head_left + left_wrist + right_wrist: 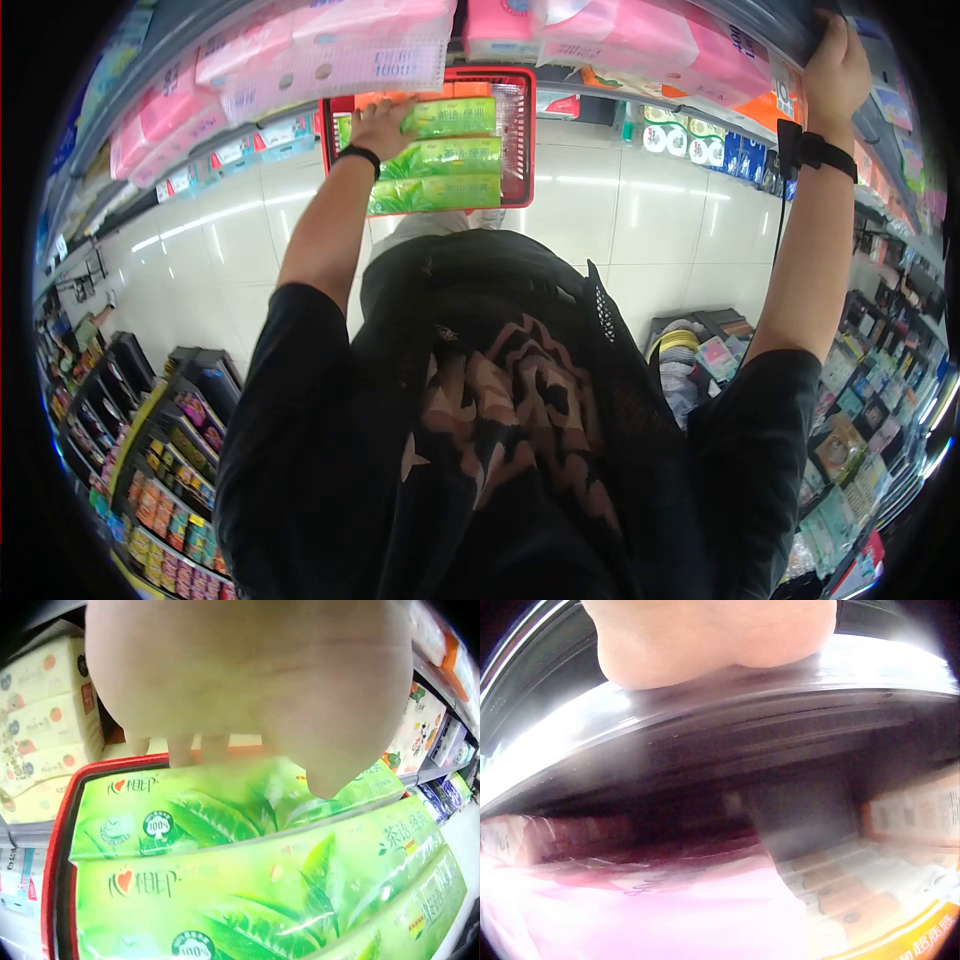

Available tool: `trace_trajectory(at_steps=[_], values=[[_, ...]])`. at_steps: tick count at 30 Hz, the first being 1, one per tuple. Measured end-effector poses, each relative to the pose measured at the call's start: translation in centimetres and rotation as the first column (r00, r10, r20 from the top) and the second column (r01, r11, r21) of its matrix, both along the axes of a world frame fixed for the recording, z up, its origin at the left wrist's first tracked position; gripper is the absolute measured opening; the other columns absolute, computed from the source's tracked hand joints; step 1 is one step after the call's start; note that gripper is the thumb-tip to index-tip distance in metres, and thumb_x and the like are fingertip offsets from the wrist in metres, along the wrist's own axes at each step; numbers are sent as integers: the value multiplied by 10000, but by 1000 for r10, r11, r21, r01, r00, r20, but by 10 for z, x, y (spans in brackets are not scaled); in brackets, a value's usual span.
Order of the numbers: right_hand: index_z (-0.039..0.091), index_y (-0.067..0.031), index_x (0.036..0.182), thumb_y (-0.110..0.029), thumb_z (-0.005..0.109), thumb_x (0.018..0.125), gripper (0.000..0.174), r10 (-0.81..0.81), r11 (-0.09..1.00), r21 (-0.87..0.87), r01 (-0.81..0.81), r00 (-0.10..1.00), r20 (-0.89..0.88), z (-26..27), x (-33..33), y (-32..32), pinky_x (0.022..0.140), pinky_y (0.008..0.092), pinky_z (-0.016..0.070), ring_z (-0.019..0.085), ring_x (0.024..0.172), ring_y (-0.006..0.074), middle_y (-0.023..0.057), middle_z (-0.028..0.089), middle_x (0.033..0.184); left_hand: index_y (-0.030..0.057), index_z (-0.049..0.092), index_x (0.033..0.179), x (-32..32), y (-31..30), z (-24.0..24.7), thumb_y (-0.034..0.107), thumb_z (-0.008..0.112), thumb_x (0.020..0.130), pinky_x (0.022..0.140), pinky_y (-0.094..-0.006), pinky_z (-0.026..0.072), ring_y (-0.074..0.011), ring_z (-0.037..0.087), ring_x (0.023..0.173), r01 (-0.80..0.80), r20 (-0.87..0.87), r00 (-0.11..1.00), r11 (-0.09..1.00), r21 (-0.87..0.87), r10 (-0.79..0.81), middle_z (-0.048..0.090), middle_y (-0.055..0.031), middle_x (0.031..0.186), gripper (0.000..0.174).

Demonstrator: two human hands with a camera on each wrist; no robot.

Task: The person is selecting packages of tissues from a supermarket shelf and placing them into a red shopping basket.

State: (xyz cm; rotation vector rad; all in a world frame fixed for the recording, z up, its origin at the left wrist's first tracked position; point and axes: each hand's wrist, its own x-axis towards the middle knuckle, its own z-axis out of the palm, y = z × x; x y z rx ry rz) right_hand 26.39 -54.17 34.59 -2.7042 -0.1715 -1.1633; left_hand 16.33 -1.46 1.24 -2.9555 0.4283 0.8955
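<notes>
Several green tissue packs with a leaf print (450,157) lie in rows inside a red shopping basket (530,150). My left hand (382,128) rests on the farthest green pack (455,117), near its left end, fingers spread. In the left wrist view the thumb (322,780) lies against that pack, and the other fingers reach toward the basket's far rim (124,763). Raised at the upper right, my right hand (838,78) is at the dark shelf edge (727,712). Its palm heel touches the lip in the right wrist view, while its fingers are hidden there.
Pink tissue packages (350,45) fill the shelf above the basket. An orange-and-white package (855,900) sits beneath the shelf by my right hand. White rolls (690,140) stand lower right. Behind me are racks of colourful goods (170,520) and hanging small items (850,450).
</notes>
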Motion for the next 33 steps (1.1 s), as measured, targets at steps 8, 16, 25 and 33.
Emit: trace_trajectory(at_steps=[8, 16, 25, 33], values=[[592, 10, 757, -280, 464, 1095, 464, 130, 991, -60, -123, 985, 117, -1, 3, 2, 664, 583, 449, 574, 702, 494, 246, 628, 753, 404, 376, 1610, -4, 0, -26, 463, 712, 933, 1202, -630, 270, -367, 311, 1527, -17, 67, 998, 999, -31, 19, 373, -122, 1633, 757], [594, 11, 764, -262, 445, 1086, 447, 144, 989, -45, -139, 983, 112, -4, 5, -1, 672, 579, 458, 567, 697, 496, 248, 620, 750, 312, 576, 1482, 1, 5, -45, 484, 656, 972, 1240, -560, 231, -327, 431, 1467, 62, 305, 952, 996, -59, -41, 542, -97, 1542, 543], [598, 17, 789, -254, 443, 1080, 427, 139, 990, 3, -139, 988, 69, -3, 3, 1, 702, 571, 465, 572, 726, 492, 259, 627, 784, 292, 589, 1482, 25, 1, -51, 520, 647, 969, 1195, -557, 333, -418, 437, 1430, 2, 204, 979, 999, -49, 8, 489, -180, 1553, 565], [627, 26, 818, -255, 441, 1085, 430, 184, 978, 77, -192, 978, 96, -13, 10, -13, 733, 549, 484, 583, 744, 480, 259, 640, 808, 222, 598, 1471, 12, 11, -69, 487, 637, 986, 1177, -519, 349, -352, 504, 1354, 78, 238, 970, 990, -119, -48, 603, -128, 1395, 554]])
